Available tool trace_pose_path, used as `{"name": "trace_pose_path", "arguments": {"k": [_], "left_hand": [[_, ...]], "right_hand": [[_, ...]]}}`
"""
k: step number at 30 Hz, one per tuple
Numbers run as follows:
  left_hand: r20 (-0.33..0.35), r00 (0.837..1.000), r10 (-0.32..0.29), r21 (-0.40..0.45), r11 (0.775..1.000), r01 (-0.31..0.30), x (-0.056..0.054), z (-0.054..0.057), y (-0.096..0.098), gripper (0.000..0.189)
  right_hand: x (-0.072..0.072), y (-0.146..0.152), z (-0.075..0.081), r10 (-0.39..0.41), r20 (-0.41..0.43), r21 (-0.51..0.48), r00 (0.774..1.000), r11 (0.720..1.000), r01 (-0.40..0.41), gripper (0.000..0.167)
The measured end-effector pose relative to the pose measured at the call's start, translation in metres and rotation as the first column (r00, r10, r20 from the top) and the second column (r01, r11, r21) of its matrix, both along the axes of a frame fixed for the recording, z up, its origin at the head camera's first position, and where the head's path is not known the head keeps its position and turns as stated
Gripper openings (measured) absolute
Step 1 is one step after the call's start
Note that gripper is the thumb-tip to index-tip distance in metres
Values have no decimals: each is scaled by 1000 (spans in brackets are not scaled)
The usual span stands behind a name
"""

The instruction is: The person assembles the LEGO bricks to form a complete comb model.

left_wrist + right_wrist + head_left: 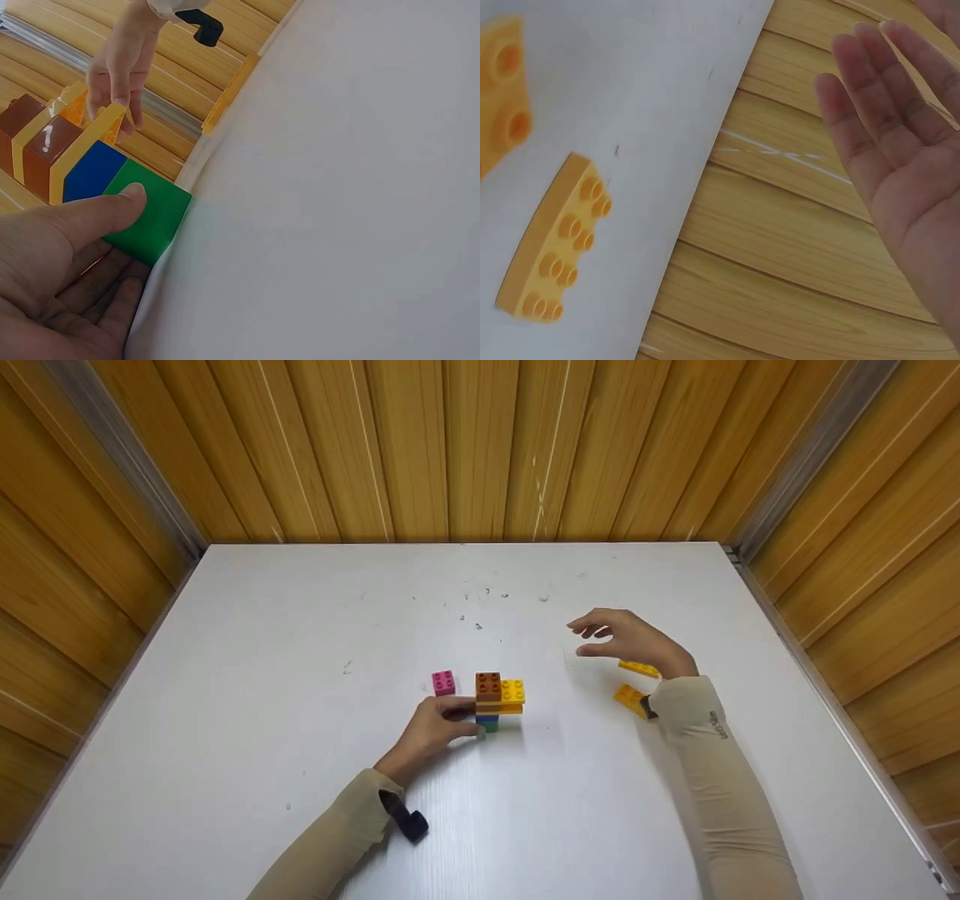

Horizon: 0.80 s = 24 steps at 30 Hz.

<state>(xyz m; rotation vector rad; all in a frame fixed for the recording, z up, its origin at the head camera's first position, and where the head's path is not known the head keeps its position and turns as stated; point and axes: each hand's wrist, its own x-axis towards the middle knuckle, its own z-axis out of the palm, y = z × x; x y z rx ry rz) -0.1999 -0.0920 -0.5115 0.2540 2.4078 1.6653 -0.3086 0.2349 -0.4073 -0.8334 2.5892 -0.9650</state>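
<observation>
Near the middle of the table stands an upright stack of toy building bricks [488, 684]. Its green brick [157, 214] is at the bottom, with a blue brick [91, 174] above it. Higher up, yellow plates [512, 691] alternate with brown bricks and jut out to the right. My left hand [430, 729] grips the stack low down, its thumb on the green brick. My right hand [634, 639] hovers to the right of the stack, fingers loosely bent and holding nothing; its palm [922, 187] is bare in the right wrist view.
A pink brick [443, 682] lies just behind my left hand. Two loose yellow plates, one farther back [639, 668] and one nearer [628, 699], lie under my right wrist. Wood-patterned walls [480, 450] border the white table [225, 675].
</observation>
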Motion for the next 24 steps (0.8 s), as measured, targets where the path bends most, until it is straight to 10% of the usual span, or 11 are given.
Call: {"name": "trace_pose_path", "arguments": {"k": [24], "left_hand": [[41, 999, 5, 25, 1000, -6, 1, 1, 0, 46]], "right_hand": [[-12, 60, -21, -161, 70, 238, 984, 961, 141, 52]]}}
